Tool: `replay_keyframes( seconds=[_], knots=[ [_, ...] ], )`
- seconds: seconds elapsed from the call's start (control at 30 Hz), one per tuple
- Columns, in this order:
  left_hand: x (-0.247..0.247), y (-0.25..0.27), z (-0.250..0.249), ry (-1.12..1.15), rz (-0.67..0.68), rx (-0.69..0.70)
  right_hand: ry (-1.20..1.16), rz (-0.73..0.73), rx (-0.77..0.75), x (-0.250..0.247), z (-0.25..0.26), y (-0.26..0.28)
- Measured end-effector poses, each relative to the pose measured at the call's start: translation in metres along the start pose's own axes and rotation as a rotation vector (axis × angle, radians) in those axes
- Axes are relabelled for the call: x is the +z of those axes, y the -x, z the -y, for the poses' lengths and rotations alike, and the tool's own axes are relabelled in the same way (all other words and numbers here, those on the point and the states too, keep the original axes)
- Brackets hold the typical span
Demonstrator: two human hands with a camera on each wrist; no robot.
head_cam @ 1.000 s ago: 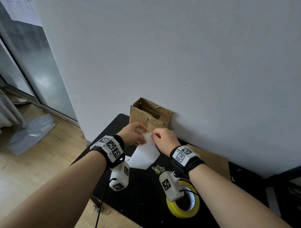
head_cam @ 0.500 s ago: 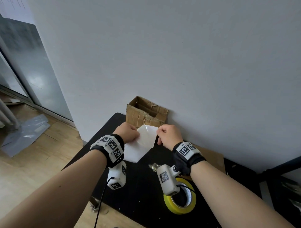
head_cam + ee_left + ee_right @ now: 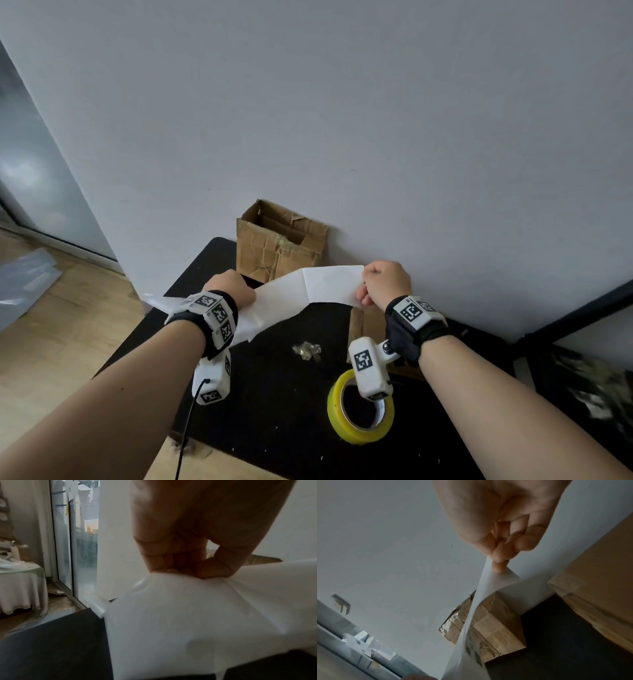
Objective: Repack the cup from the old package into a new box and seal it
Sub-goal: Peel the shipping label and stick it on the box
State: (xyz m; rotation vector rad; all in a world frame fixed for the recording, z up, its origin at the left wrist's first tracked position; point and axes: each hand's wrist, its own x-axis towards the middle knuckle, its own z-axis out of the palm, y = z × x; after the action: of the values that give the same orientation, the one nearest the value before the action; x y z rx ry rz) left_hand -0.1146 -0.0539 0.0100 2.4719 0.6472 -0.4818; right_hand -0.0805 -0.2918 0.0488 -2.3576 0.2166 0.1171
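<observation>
Both my hands hold a creased white sheet [image 3: 308,291] stretched between them above the black table [image 3: 274,394]. My left hand [image 3: 229,286] pinches its left part, thumb against curled fingers [image 3: 193,570]. My right hand [image 3: 387,282] pinches the right corner of the white sheet [image 3: 471,615] between thumb and fingertips [image 3: 501,559]. A worn brown cardboard box [image 3: 279,245] stands open-topped against the wall just behind the sheet. A flat brown cardboard piece [image 3: 368,323] lies under my right wrist. No cup is in view.
A yellow tape roll [image 3: 337,416] lies on the table near its front edge, below my right wrist. A crumpled clear scrap [image 3: 306,349] sits mid-table. The wall runs close behind the box. Wooden floor and a glass door are to the left.
My hands have drawn apart, the right one moving right, and the folded white sheet has opened out into a wide strip between them.
</observation>
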Motion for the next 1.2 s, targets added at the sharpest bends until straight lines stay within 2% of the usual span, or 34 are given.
replay_keyframes(
  seconds=[0.23,0.37,0.7,0.87,0.97,1.03,1.1,1.2],
  knots=[
    [0.006,-0.012,-0.011,-0.136,-0.045,0.017,0.147,-0.034,0.053,-0.017,-0.008,-0.002],
    [0.011,-0.016,-0.018,-0.172,-0.020,0.041,0.188,-0.053,0.089,-0.025,-0.011,-0.002],
    [0.018,-0.009,-0.025,-0.166,-0.063,0.081,0.270,-0.092,0.169,-0.031,-0.006,0.002],
    [0.018,-0.010,-0.021,-0.132,0.030,0.143,0.170,-0.091,-0.043,-0.031,-0.002,0.003],
    [0.025,-0.015,-0.026,0.137,0.138,0.229,0.087,-0.077,-0.146,-0.032,0.007,0.004],
    [0.027,-0.013,-0.039,0.273,0.168,0.379,0.068,-0.064,-0.195,-0.031,0.014,0.006],
    [0.029,-0.011,-0.052,0.290,0.119,0.501,0.061,-0.027,-0.250,-0.030,0.022,0.010],
    [0.030,-0.009,-0.065,0.062,-0.047,0.519,0.069,-0.004,-0.312,-0.031,0.028,0.017]
  ],
)
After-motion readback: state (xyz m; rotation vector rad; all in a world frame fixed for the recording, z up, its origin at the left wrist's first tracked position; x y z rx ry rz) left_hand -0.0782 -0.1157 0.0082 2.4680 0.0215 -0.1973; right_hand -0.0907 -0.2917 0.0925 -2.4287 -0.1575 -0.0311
